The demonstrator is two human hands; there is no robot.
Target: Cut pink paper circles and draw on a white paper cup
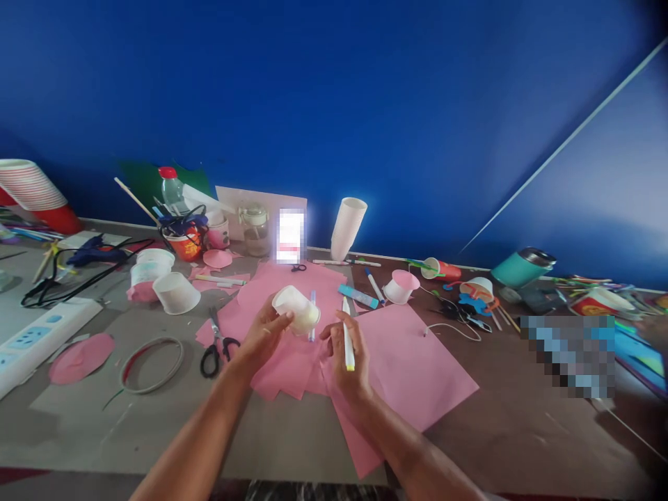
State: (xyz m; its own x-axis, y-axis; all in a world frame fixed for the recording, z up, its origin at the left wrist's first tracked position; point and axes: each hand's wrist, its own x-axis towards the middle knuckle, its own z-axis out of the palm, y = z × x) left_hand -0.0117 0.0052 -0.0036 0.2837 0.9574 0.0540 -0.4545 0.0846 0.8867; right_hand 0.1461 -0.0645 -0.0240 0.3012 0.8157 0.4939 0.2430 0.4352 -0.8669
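Note:
My left hand (265, 335) is closed around a white paper cup (295, 309), which lies tilted on its side above the pink paper. A faint yellowish patch shows on the cup near its lower right end. Just to the right, my right hand (348, 355) grips a white marker (348, 342) with a yellow end pointing down toward me. The marker's tip stands apart from the cup. Beneath both hands spread sheets of pink paper (417, 369). Black-handled scissors (215, 348) rest left of my left hand, and a teal glue stick (358, 296) lies beyond my right hand.
White cups (176, 293) and a tape roll (152, 365) sit at left, near a power strip (46, 334). A stack of cups (348, 228) leans by the blue wall, beside a bright phone screen (290, 236). A teal tumbler (523, 267) lies at right.

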